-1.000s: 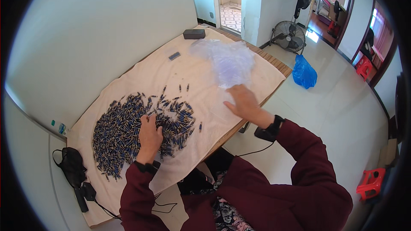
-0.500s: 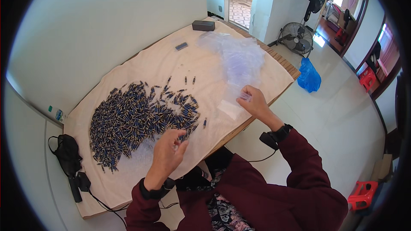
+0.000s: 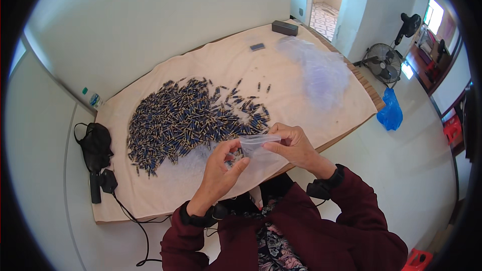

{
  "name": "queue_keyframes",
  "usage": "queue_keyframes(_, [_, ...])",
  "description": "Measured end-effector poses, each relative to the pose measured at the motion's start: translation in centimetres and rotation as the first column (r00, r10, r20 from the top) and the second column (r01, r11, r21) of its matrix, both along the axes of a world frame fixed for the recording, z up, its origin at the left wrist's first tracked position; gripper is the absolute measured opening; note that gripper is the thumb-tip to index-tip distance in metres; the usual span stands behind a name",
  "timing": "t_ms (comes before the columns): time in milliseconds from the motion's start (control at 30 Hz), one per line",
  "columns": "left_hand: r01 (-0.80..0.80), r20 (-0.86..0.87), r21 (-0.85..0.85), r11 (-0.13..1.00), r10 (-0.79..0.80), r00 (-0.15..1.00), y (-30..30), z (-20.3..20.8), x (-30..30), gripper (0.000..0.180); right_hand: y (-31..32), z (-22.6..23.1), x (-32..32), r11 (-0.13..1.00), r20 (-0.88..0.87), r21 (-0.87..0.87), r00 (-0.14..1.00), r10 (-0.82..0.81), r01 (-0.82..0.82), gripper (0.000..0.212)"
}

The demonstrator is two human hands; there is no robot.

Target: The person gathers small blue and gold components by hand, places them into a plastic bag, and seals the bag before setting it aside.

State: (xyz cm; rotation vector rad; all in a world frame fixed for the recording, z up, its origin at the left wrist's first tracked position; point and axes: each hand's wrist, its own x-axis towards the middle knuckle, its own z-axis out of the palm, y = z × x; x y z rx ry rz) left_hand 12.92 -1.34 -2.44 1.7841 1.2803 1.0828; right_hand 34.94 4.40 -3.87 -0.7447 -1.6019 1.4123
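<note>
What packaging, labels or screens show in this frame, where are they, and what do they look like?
Small clear plastic bag: held between left hand and right hand, flat, see-through.
Heap of clear bags: far right of the cloth, crumpled, see-through.
Blue plastic bag: on the floor beside the table, bunched.
No screens or signs seen.

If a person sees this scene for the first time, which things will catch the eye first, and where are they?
The eye goes first to the large heap of small blue-and-gold parts spread over the cream cloth on the left half of the table. Next come the two hands at the table's near edge: the left hand and the right hand hold a small clear plastic bag between them. A pile of clear bags lies at the far right.
</note>
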Motion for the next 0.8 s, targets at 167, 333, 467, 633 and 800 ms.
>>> queue_keyframes(167, [-0.065,-0.075,-0.066,0.996,0.06,0.995,-1.4,2.1,-1.0,0.045,-0.4,0.7,-2.5,0.987,0.034,0.148,0.998,0.056,-0.061,0.01])
queue_keyframes(333, [-0.077,0.227,-0.209,0.975,0.125,0.966,-1.8,1.6,-1.2,0.036,-0.7,1.2,-3.7,0.966,0.097,0.25,0.994,0.044,-0.067,0.01])
queue_keyframes(467, [-0.092,0.327,-0.276,0.957,0.183,0.927,-1.7,1.6,-1.6,0.021,-1.2,0.8,-4.7,0.941,0.179,0.331,0.984,0.018,-0.077,0.009])
queue_keyframes(633, [-0.186,0.327,-0.266,0.946,0.27,0.906,-1.6,0.2,-2.3,0.006,-1.7,0.8,-6.2,0.801,0.172,0.592,0.985,-0.016,-0.09,0.013])
queue_keyframes(800, [-0.32,0.206,-0.031,0.947,0.319,0.925,-2.3,-0.2,-2.0,0.011,-3.6,2.9,-6.4,0.83,0.238,0.548,0.971,-0.038,-0.101,0.028])
